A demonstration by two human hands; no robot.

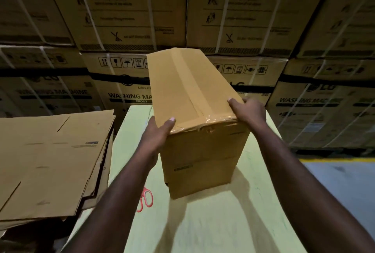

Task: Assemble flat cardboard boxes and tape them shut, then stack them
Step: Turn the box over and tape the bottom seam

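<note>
Brown taped cardboard box [194, 110] is standing on the pale table [223, 222], left hand [160, 133] and right hand [250, 112] gripping its near top corners; LG cartons [308, 100] behind are reading "WASHING MACHINE"

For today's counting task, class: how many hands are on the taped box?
2: left hand grips the taped box at its near-left top corner, right hand at the near-right.

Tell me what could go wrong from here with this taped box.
1. The tape is wrinkled at the near top edge of the box, so the seal may lift there.
2. The left hand and right hand grip only its top corners; lifted that way, it might slip.
3. Red scissors lie on the table beside it and could get knocked off.
</note>
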